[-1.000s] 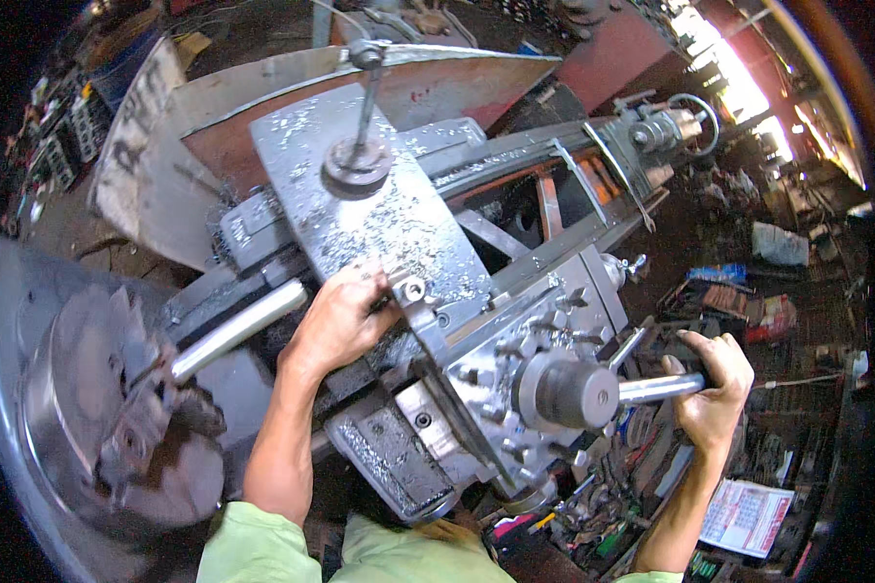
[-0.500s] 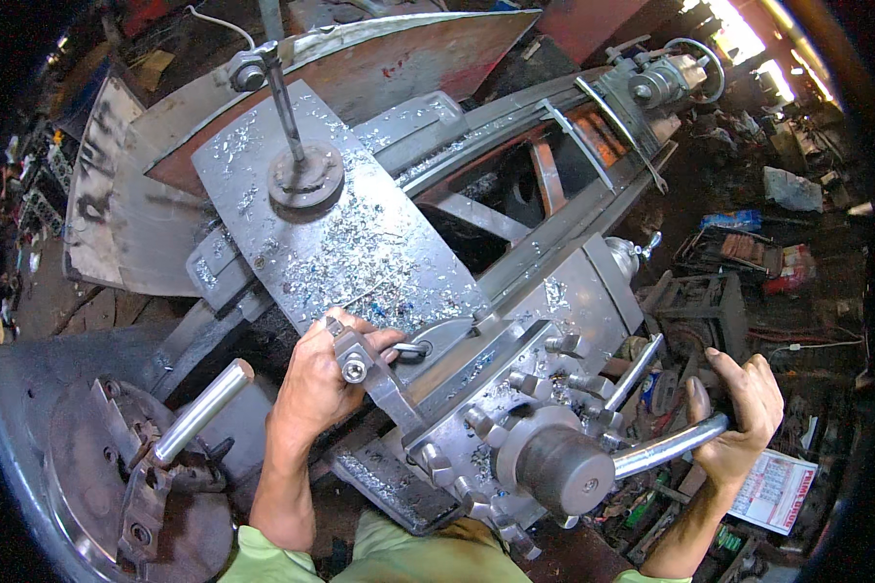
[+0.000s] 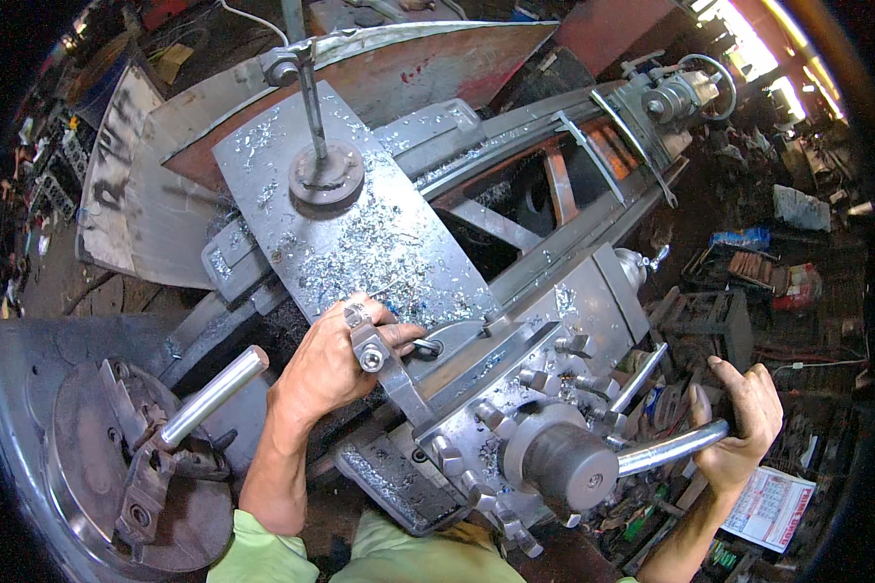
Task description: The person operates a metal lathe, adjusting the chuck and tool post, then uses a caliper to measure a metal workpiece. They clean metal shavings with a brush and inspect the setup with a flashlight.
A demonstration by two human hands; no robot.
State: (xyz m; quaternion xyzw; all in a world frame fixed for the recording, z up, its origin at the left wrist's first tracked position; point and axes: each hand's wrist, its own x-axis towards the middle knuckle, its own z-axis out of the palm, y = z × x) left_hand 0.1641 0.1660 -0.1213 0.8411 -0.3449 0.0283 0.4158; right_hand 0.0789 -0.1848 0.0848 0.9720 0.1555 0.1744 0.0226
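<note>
In front of me is a lathe's square tool post with several bolts (image 3: 447, 455) and a dark round hub (image 3: 576, 468). A shiny lever (image 3: 673, 447) sticks out from the hub to the right. Its end lies against the palm of my right hand (image 3: 739, 418), whose thumb and fingers stand up and apart. My left hand (image 3: 338, 358) is closed behind a tool holder (image 3: 384, 367) with a socket screw, clamped in the post. Its fingertips pinch near a small bent metal piece (image 3: 426, 346); what they hold is mostly hidden.
At the left, the lathe chuck (image 3: 146, 457) grips a bright metal rod (image 3: 216, 396). Metal chips cover a flat plate (image 3: 399, 228) with a round weight (image 3: 327, 177) on it. Lathe bed rails (image 3: 593, 219) run to the tailstock (image 3: 666, 102). Clutter and a printed sheet (image 3: 768, 507) lie right.
The view has shifted a little, so the machine appears slightly farther right. Both hands keep about the same places on the tool holder and lever.
</note>
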